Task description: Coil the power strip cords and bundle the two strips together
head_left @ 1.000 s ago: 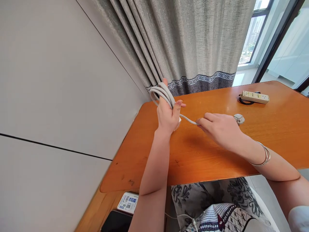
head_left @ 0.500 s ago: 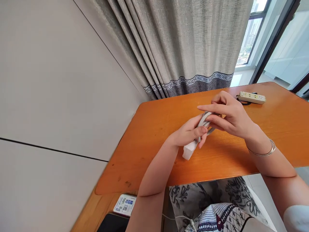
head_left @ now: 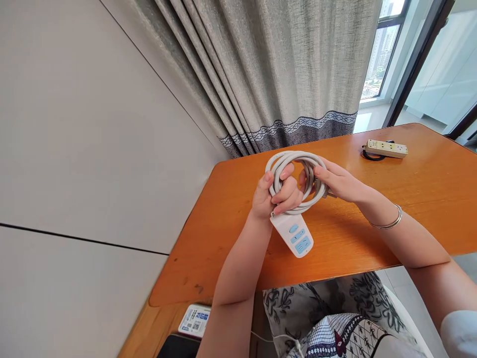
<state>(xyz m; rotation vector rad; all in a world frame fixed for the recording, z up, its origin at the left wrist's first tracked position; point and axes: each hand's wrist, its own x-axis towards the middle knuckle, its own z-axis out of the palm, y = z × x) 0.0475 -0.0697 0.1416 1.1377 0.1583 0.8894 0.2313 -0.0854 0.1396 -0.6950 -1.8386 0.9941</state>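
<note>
Curtains [head_left: 305, 64] hang behind the table [head_left: 223, 228]. Above the table, the left hand [head_left: 285, 195] clasps the coiled cord [head_left: 294, 155], the right hand [head_left: 337, 182] grasps it, and the socket [head_left: 291, 234] hangs over the table's near half.

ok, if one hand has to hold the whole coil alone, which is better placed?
Left, I'd say: the left hand has its fingers wrapped around the coiled cable, close by the white power strip. The right hand seems only to pinch the opposite side, so it looks easier to free.
</note>
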